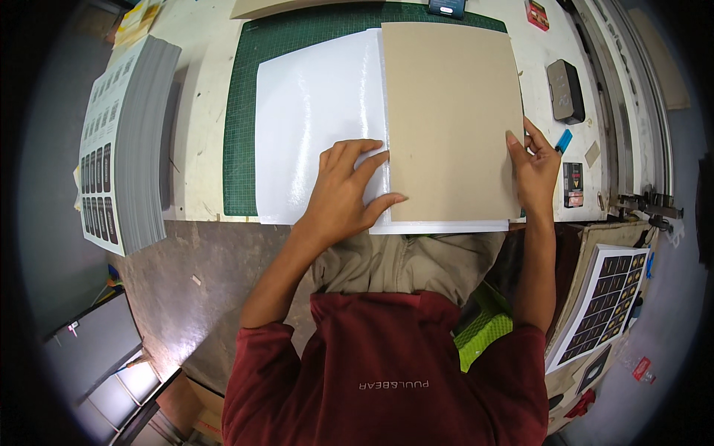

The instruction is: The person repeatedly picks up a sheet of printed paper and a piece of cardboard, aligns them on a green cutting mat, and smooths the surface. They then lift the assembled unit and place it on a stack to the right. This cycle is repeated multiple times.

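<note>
A tan cardboard sheet [454, 119] lies over white paper, whose margin shows along its left and near edges. To its left spreads a glossy white sheet [316, 111]. My left hand [346, 182] rests on the white sheet with fingers apart; its fingertips and thumb touch the cardboard's left edge. At the right edge, my right hand [537, 167] grips the cardboard, thumb on top and the index finger beside the edge; its other fingers are partly hidden. Beneath the sheets lies a green cutting mat [239, 149].
A tall stack of printed sheets [134, 149] stands at the table's left. On the right are a black digital clock [567, 91], a blue cutter [564, 141], a small black box [573, 184] and a red box [538, 15]. A metal rail [632, 111] borders the table; printed sheets [602, 297] lie below.
</note>
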Tool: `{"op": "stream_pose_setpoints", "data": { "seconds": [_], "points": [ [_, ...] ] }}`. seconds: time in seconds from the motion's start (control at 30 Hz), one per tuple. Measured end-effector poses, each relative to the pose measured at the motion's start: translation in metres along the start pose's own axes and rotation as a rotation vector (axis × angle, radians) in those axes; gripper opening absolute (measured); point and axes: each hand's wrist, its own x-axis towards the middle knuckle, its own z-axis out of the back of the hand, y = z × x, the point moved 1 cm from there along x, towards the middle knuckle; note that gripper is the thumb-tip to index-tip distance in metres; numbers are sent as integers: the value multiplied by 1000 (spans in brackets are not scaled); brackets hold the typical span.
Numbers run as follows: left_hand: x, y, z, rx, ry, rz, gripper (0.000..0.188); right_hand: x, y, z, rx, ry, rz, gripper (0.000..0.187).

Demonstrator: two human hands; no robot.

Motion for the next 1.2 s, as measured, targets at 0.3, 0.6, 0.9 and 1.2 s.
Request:
{"op": "stream_pose_setpoints", "data": {
  "seconds": [0.3,0.6,0.9,1.2],
  "points": [
    [0,2,-2,-10,-7,3,58,1,0,-3,-29,-33,22,47],
    [-1,2,-2,-40,-39,1,61,-2,10,-4,-43,-6,-51,46],
    [-2,4,-2,21,-3,-51,57,2,2,-6,-106,-24,13,46],
    [-1,2,-1,57,9,-65,54,0,13,-6,-320,-41,-96,43]
  ]
}}
